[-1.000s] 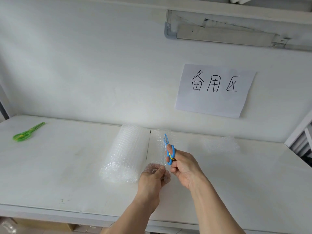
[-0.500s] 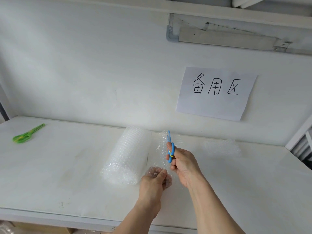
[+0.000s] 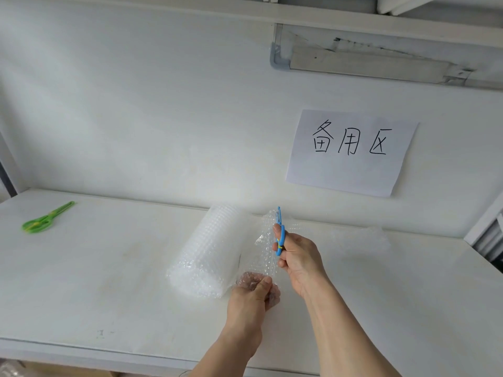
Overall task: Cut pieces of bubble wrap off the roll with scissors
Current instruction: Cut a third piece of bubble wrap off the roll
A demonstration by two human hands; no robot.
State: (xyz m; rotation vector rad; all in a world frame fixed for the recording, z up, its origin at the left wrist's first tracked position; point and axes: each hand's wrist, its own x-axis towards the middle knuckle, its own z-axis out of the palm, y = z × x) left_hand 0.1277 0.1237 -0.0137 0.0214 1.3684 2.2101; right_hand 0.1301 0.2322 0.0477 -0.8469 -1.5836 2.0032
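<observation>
Head view: the cut is under way. The bubble wrap roll [image 3: 209, 251] lies on the white worktop [image 3: 109, 281] at centre, its loose sheet [image 3: 262, 251] drawn out toward 3 o'clock and lifted. The left hand [image 3: 251, 297] pinches the sheet's near edge — its grip closed on the film. The right hand [image 3: 298, 257] holds the blue scissors [image 3: 280, 232], blades pointing toward 12 o'clock, near the sheet's far edge; whether the blades are apart I cannot tell. The strip looks nearly severed, so the next move likely calls for one more snip while the left hand keeps the film taut. A cut piece [image 3: 359, 235] lies at 3 o'clock; green scissors [image 3: 46, 219] rest at 9 o'clock.
</observation>
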